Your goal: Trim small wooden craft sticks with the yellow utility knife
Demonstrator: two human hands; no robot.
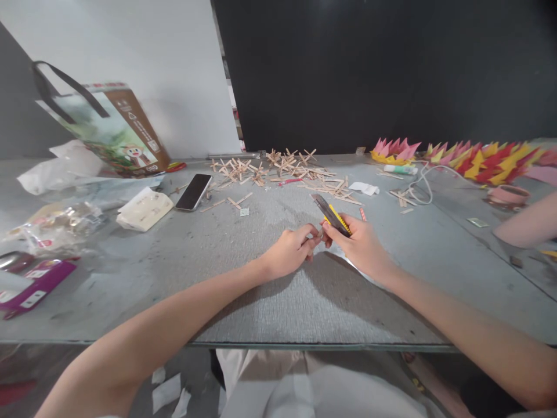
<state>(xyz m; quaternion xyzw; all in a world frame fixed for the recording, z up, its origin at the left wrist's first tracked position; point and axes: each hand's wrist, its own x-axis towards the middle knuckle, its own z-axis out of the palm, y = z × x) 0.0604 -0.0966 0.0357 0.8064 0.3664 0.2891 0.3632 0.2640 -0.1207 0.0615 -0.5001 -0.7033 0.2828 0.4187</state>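
My right hand [365, 247] is closed around a yellow and black utility knife [333, 216], which points up and to the left. Close beside it, my left hand [287, 251] is closed in a pinch. The fingertips of both hands meet around something too small and covered to name. Under my right hand shows the edge of a white sheet [357, 268]. A short red-and-white striped piece [362, 214] lies just behind the right hand. Beyond both hands spreads a pile of thin wooden sticks [287, 167], some joined into star shapes.
Left on the grey table [174, 307] are a phone [194, 192], a paper pad [145, 209], clear plastic packaging [56, 229], a purple box [41, 284] and a carrier bag [117, 130]. Folded-paper pieces [496, 159] stand back right, near a tape roll [508, 196]. Another person's arm [531, 220] reaches in.
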